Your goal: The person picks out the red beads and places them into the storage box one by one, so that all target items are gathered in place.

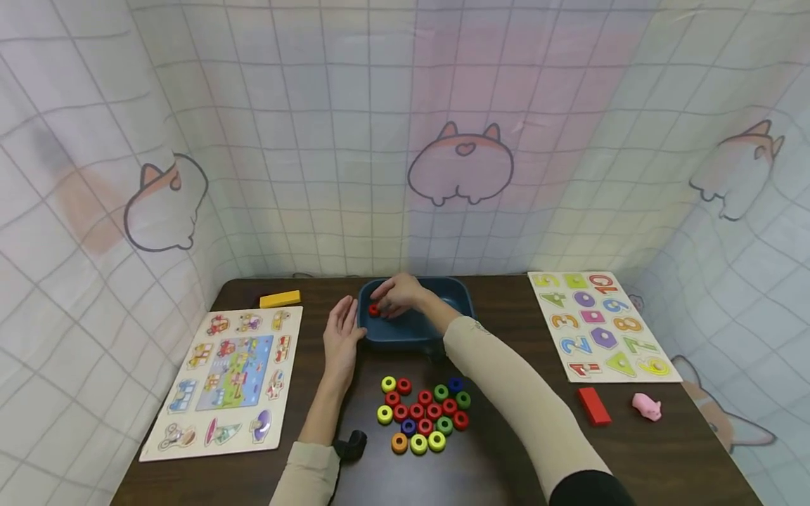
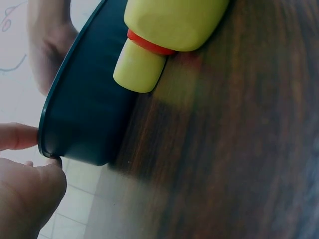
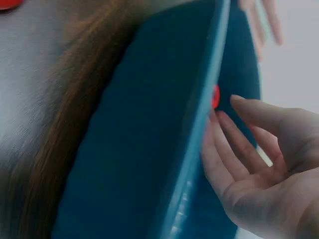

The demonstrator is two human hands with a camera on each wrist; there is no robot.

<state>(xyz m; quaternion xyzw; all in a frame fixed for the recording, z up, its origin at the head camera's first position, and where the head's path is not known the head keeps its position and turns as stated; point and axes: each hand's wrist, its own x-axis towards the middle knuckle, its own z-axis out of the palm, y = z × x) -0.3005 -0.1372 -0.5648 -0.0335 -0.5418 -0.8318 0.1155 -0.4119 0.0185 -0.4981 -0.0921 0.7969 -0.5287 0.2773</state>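
- Right hand (image 1: 399,295) pinches 1 red ring (image 1: 374,310) over the bin (image 1: 458,292); left hand (image 1: 342,334), fingers straight, steadies its 9 o'clock rim.
- Next, likely: release, then fetch from the pile (image 1: 422,414) at 6 o'clock.

Place: play booth at home
Walls: cartoon curtain (image 1: 405,140) around the desk (image 1: 506,464)
Toys: puzzles (image 1: 228,379) at 9 and 3 o'clock
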